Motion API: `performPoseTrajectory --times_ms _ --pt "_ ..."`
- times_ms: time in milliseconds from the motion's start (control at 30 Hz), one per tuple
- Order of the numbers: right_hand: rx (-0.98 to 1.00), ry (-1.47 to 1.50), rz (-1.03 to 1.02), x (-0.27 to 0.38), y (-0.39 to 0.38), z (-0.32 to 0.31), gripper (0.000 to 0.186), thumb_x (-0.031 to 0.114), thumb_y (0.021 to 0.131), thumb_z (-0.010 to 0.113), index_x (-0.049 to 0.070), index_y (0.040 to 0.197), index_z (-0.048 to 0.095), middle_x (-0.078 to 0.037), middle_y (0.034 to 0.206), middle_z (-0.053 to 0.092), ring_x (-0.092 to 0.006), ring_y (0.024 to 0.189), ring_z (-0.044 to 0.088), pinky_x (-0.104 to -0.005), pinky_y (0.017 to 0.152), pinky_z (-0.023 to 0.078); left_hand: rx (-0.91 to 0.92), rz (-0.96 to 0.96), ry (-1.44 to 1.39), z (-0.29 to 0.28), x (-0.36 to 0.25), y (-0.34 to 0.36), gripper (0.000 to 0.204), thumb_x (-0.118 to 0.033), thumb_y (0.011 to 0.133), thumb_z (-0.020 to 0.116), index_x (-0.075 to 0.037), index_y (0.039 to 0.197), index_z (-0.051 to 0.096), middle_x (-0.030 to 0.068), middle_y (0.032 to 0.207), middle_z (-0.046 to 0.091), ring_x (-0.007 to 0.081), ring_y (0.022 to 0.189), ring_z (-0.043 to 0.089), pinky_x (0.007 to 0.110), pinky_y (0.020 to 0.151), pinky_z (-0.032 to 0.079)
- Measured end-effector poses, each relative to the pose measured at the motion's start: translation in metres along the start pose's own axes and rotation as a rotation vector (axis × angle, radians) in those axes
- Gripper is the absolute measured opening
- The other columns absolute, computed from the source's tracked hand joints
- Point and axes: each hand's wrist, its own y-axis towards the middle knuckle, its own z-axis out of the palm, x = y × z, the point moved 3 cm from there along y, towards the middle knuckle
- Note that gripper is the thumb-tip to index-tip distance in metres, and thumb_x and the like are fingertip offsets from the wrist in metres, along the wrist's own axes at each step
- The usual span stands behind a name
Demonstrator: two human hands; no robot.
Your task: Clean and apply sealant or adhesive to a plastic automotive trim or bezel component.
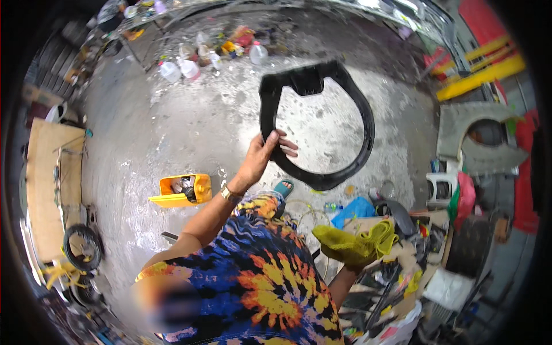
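My left hand (260, 156), a watch on its wrist, grips a black plastic horseshoe-shaped trim piece (368, 129) by its left side. The thumb lies on its face, with the fingers showing through the opening. The piece is held up in front of me, its bracket-like straight end pointing away. At my right side a yellow-green cloth (345, 244) lies bunched over my right hand (352, 268), which supports it from below. Most of those fingers are hidden by the cloth.
A cut-open yellow jerrycan (201, 188) sits on the concrete floor at left. Plastic bottles (188, 69) cluster at the far side. A grey car fender (451, 138), a white stool (440, 190), a blue plastic bag (353, 210) and piled scrap are on the right; a wooden board (43, 184) is far left.
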Motion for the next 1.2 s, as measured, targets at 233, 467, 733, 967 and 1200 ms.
performPoseTrajectory --times_ms 233,467,733,967,1200 --pt "-0.033 -0.056 0.182 -0.053 0.031 -0.007 0.067 0.052 0.094 0.046 0.008 0.144 0.041 -0.014 0.147 0.043 -0.0364 0.134 0.041 -0.0517 0.115 0.028 -0.137 -0.247 -0.132 -0.042 -0.002 -0.030 0.053 -0.047 0.102 0.042 0.003 0.116 0.047 0.0246 0.096 0.068 0.0275 0.080 0.071 0.036 0.071 0.057" --pt "0.043 -0.110 0.287 -0.109 0.113 0.043 0.060 0.048 0.097 0.043 0.007 0.141 0.045 -0.013 0.144 0.048 -0.0339 0.129 0.047 -0.0494 0.111 0.034 -0.102 -0.266 -0.279 -0.086 -0.030 -0.018 0.054 -0.047 0.103 0.038 0.005 0.119 0.047 0.0230 0.090 0.069 0.0249 0.076 0.071 0.033 0.069 0.059" --pt "-0.055 -0.298 0.185 -0.177 0.208 0.143 0.061 0.051 0.096 0.043 0.010 0.141 0.046 -0.012 0.144 0.047 -0.0332 0.129 0.047 -0.0499 0.110 0.035 -0.107 -0.326 -0.385 -0.176 -0.068 0.046 0.047 -0.041 0.103 0.040 -0.002 0.128 0.033 0.0230 0.086 0.069 0.0269 0.070 0.071 0.035 0.058 0.060" --pt "0.121 -0.375 0.182 -0.193 0.241 0.245 0.063 0.054 0.094 0.047 0.013 0.141 0.046 -0.009 0.142 0.049 -0.0319 0.129 0.047 -0.0491 0.108 0.039 -0.117 -0.299 -0.400 -0.234 -0.097 0.092 0.046 -0.039 0.101 0.046 -0.004 0.128 0.033 0.0240 0.083 0.068 0.0286 0.066 0.070 0.036 0.053 0.059" --pt "0.301 -0.394 0.235 -0.213 0.303 0.254 0.056 0.049 0.097 0.045 0.013 0.139 0.048 -0.010 0.140 0.052 -0.0326 0.124 0.052 -0.0500 0.106 0.040 -0.211 -0.227 -0.427 -0.280 -0.109 0.100 0.045 -0.038 0.100 0.050 -0.006 0.126 0.033 0.0238 0.081 0.068 0.0286 0.063 0.070 0.036 0.052 0.059"
